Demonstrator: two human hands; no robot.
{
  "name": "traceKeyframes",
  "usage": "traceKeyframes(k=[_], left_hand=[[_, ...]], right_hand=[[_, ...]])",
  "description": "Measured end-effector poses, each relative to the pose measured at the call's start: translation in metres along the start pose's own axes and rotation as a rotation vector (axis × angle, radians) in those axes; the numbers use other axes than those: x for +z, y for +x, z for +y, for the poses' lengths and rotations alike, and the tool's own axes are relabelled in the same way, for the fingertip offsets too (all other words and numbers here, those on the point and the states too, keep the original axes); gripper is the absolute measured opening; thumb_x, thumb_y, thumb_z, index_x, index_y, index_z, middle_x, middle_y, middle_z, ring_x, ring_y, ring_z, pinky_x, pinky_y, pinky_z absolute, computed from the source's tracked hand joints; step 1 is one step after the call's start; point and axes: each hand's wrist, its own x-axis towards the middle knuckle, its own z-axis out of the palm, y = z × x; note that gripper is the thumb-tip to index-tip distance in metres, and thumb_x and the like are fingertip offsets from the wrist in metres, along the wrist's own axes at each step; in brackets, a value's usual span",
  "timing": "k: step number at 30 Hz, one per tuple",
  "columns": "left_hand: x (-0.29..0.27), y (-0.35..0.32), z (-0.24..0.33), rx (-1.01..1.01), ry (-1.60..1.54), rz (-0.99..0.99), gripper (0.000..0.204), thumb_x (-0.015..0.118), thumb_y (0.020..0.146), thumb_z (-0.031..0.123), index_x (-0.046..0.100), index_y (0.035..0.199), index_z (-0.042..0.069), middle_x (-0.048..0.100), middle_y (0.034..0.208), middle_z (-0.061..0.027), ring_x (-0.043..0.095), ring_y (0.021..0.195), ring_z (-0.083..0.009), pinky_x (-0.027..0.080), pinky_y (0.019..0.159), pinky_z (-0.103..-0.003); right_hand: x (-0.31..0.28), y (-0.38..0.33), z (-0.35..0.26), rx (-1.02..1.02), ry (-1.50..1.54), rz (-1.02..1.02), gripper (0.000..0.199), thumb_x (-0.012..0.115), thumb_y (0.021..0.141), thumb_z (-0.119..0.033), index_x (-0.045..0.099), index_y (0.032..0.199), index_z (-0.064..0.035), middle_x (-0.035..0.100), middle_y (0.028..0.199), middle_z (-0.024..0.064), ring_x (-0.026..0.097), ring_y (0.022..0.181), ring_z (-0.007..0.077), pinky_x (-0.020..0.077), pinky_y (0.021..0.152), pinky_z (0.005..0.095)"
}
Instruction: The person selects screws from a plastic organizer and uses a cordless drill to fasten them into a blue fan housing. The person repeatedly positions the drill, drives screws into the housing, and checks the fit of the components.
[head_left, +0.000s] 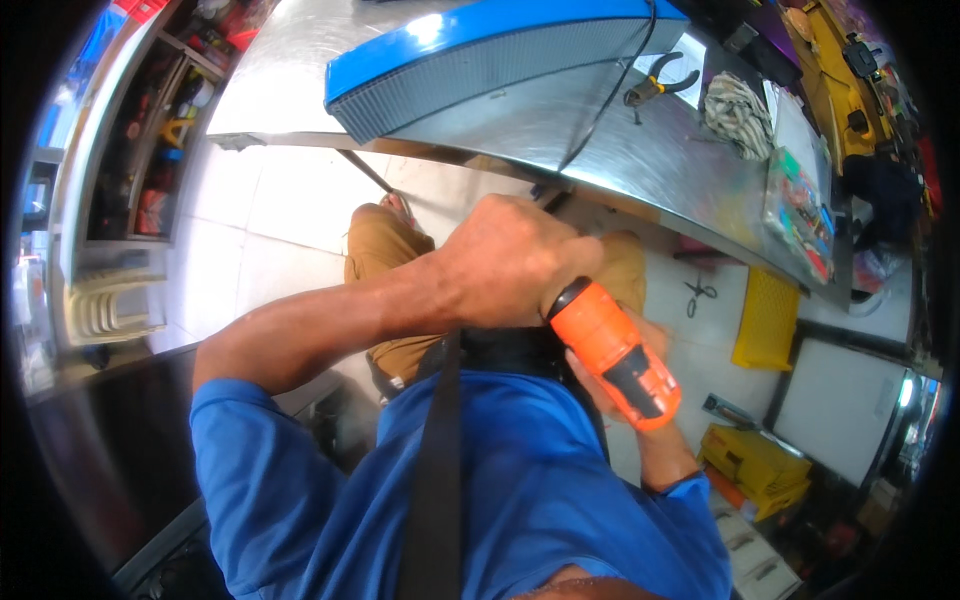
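Wears one blue shirt [500, 430] with one black strap [435, 470] down its front. Holds one orange tool [597, 325], rounded and partly black, before the waist and apart from the one metal surface [680, 165], with its black-rimmed end turned up and leftward in the view. Grasps it with the right hand [590, 385], fingers wrapped round from beneath and showing along both sides. Holds the left hand [515, 255] close against that black-rimmed end, knuckles uppermost, fingers bent out of sight; cannot tell whether clenched on the tool or only resting there. Has two legs in brown trousers [375, 242] below. Beyond, on the surface, counts one long blue unit [480, 40] with a ribbed side, one black cable [620, 88] running to the near edge, one pair of pliers [650, 88] with handles spread apart and one crumpled striped cloth [738, 112]. Lower and farther, counts one pair of dark scissors [700, 295] on the pale tiled floor [290, 220], one yellow perforated panel [766, 318] to their right and one yellow case [750, 465]. Off to the left, counts one cream plastic stack [110, 308], with pieces too merged to number.
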Motion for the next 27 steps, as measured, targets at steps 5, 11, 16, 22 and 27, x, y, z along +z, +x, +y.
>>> traceKeyframes(k=[5,11,16,22,27], left_hand=[[-0.025,0.018,-0.022,0.025,0.16,0.241,0.028,0.076,0.077,0.019,0.068,0.101,0.007,0.066,0.089,-0.0124,0.068,0.089,-0.0323,0.053,0.079,-0.043],[-0.019,0.018,-0.078,-0.575,0.287,0.242,0.034,0.066,0.093,0.016,0.071,0.123,0.001,0.073,0.1,-0.0221,0.071,0.094,-0.0409,0.056,0.087,-0.05],[-0.011,0.026,-0.087,-0.648,0.323,0.195,0.023,0.064,0.095,0.015,0.075,0.109,0.001,0.075,0.099,-0.0241,0.074,0.087,-0.0416,0.059,0.082,-0.05],[0.002,0.022,-0.093,-0.552,0.324,0.365,0.015,0.065,0.096,0.012,0.075,0.098,0.0,0.074,0.093,-0.0197,0.074,0.08,-0.0378,0.06,0.073,-0.047],[0.003,0.014,-0.088,-0.475,0.323,0.414,0.015,0.065,0.097,0.008,0.075,0.101,-0.002,0.067,0.094,-0.0196,0.072,0.076,-0.0382,0.06,0.069,-0.045]], right_hand=[[-0.002,-0.008,0.013,-0.141,-0.152,0.112,0.024,0.083,0.085,-0.013,0.072,0.104,-0.004,0.071,0.087,0.0093,0.069,0.077,0.0238,0.0547,0.072,0.035],[-0.014,-0.011,0.017,0.007,-0.149,0.179,0.022,0.083,0.086,-0.012,0.073,0.103,-0.0041,0.072,0.087,0.007,0.069,0.079,0.0209,0.0549,0.074,0.0346],[-0.002,-0.017,0.026,0.017,-0.103,0.161,0.018,0.081,0.086,-0.01,0.072,0.101,-0.0035,0.071,0.085,0.0071,0.068,0.078,0.0205,0.054,0.074,0.0336],[0.004,-0.023,0.034,0.071,-0.033,0.176,0.015,0.079,0.087,-0.011,0.07,0.096,-0.0018,0.068,0.082,0.0067,0.064,0.072,0.0193,0.0522,0.07,0.0333],[0.011,-0.018,0.024,0.089,0.007,0.207,0.014,0.078,0.089,-0.013,0.069,0.089,-0.002,0.067,0.077,0.0096,0.062,0.062,0.0231,0.0497,0.062,0.0337]])
